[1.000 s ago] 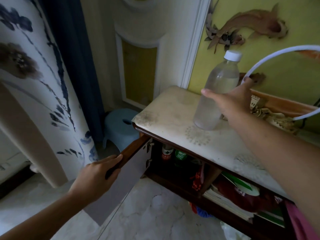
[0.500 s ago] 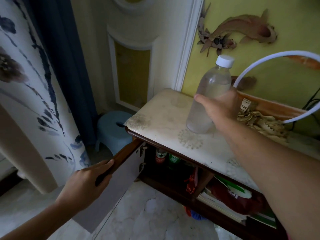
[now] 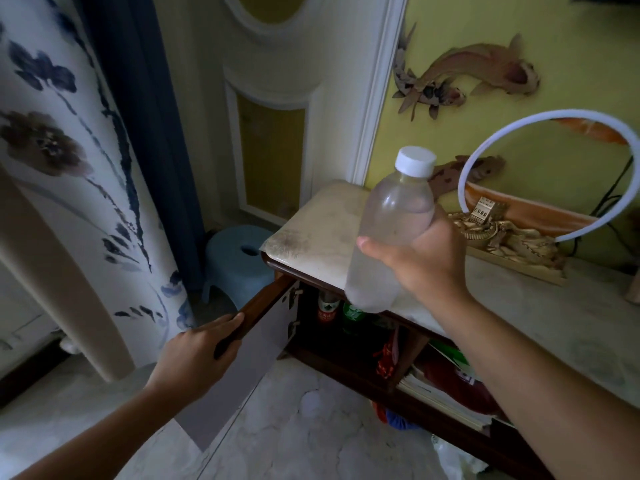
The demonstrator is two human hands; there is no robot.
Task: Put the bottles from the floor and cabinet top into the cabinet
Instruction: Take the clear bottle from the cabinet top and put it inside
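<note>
My right hand [image 3: 426, 258] grips a clear plastic bottle [image 3: 388, 237] with a white cap, held slightly tilted just above the front edge of the marble cabinet top [image 3: 311, 233]. My left hand [image 3: 197, 351] holds the top edge of the open cabinet door [image 3: 242, 358], which swings out to the left. Inside the dark cabinet [image 3: 332, 348] stand a bottle with a red label [image 3: 327, 311] and a green bottle [image 3: 351, 315] beside it.
A light blue plastic stool [image 3: 239, 261] sits left of the cabinet by a floral curtain [image 3: 69, 168]. A gold ornament [image 3: 505, 237] and a white ring [image 3: 588, 174] stand on the cabinet top at right. Red bags and papers [image 3: 450, 379] fill the cabinet's right compartment.
My right hand has lifted the clear bottle off the cabinet top and brought it toward the front edge. My left hand keeps hold of the open door.
</note>
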